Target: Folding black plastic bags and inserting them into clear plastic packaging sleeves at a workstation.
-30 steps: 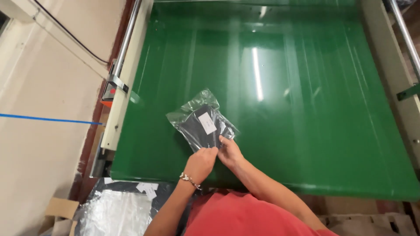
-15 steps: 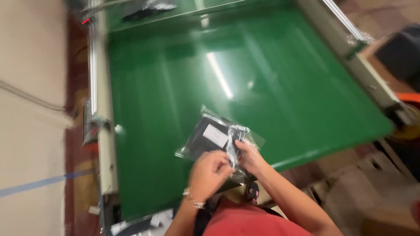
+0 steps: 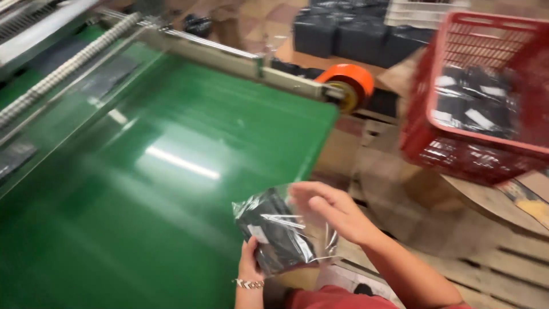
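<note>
Left hand (image 3: 250, 264) under and behind a clear plastic bag (image 3: 283, 232), fingers closed on its lower edge, bracelet (image 3: 248, 283) at the wrist. Right hand (image 3: 331, 210) on the bag's right side, fingers spread and slightly curled, palm against the plastic film; whether actually gripping or only pressing, impossible to tell through the blur. Bag held up between both hands, clear of any surface, tilted, with a dark folded item and a small white label (image 3: 257, 233) inside. Bag at the near right corner of the green belt (image 3: 143, 189), partly over its edge, partly over the gap beside it.

Belt wide and glossy, with a bright streak of reflected light across the middle. Along its far side, a pale metal rail (image 3: 229, 54), ending at an orange wheel (image 3: 346, 86). At the upper left, a long ribbed roller (image 3: 63, 71) beside another rail.

To the right, well apart from the hands, a red plastic basket (image 3: 474, 97) with mesh walls, filled with similar bagged dark items. Below the basket, a round wooden surface (image 3: 492, 200) and wooden pallet boards (image 3: 503, 269). In the background, dark stacked bundles (image 3: 349, 34). At the bottom edge, a red shirt (image 3: 331, 297).

Whole view blurred, small detail unreadable.
</note>
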